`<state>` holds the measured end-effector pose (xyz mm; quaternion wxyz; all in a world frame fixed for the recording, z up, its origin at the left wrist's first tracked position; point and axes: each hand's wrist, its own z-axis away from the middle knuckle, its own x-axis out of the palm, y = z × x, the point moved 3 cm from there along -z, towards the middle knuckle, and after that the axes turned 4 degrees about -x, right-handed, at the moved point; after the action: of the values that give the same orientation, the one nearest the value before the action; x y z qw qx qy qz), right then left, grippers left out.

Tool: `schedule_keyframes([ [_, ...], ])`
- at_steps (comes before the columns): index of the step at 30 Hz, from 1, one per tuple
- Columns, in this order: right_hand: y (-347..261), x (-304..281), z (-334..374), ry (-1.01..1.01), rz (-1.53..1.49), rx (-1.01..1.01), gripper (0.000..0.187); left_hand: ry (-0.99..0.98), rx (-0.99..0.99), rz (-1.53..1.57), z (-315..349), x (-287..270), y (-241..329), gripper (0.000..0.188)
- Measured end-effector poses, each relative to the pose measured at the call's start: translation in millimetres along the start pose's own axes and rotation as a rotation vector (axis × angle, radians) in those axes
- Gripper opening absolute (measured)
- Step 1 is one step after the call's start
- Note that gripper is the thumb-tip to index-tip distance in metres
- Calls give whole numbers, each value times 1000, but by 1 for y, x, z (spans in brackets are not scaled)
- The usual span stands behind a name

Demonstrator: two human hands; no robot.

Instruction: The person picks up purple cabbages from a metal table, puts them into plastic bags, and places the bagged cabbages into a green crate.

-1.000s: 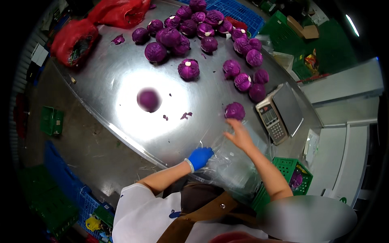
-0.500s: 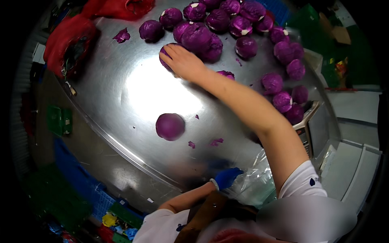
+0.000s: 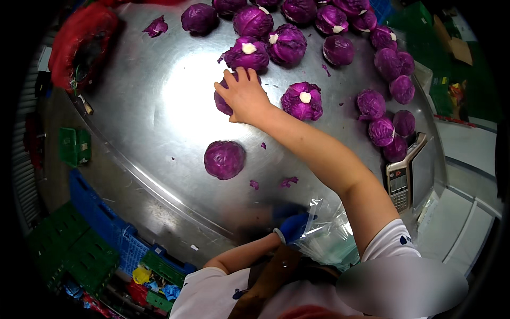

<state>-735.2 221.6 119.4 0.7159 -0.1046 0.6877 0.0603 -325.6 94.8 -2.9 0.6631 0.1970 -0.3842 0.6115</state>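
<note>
My bare right hand [image 3: 245,98] is spread over the top of a red cabbage [image 3: 223,101], fingers curled around it. That cabbage rests on the metal table just in front of two cabbages with pale cut stems. Another round red cabbage [image 3: 224,160] sits alone, nearer to me. To the right of my right hand lies a red cabbage with its white stem end up [image 3: 302,101]. At the near edge, my left hand [image 3: 293,227], in a blue glove, closes on the edge of a clear plastic bag [image 3: 329,234]; its fingertips are partly covered by the plastic.
Several red cabbages [image 3: 338,50] crowd the table's far side and right. A scale [image 3: 401,183] with a keypad stands at the right edge. A red net sack [image 3: 79,45] lies far left, a small knife [image 3: 85,105] by the rim. Leaf scraps [image 3: 288,182] dot the metal table [image 3: 175,138].
My right hand has come nearer and slightly right with the cabbage under it. My left hand has shifted slightly, and the clear bag now overlaps its fingers. The view has tilted a little.
</note>
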Motion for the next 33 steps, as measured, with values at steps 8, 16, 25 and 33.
schedule_keyframes([
  [8, 54, -10, 30, -142, -381, 447, 98, 64, 897, -1629, 40, 22, 26, 43],
  [16, 10, -31, 125, -142, -1818, 428, 73, 48, 883, -1729, 71, 69, 4, 37],
  [25, -168, -15, 462, 328, -2873, 432, 94, -471, 320, -1141, 74, 39, -24, 48],
  [33, -235, -38, 604, 947, -2473, 903, 87, -345, 594, -1778, 110, 116, -58, 65],
])
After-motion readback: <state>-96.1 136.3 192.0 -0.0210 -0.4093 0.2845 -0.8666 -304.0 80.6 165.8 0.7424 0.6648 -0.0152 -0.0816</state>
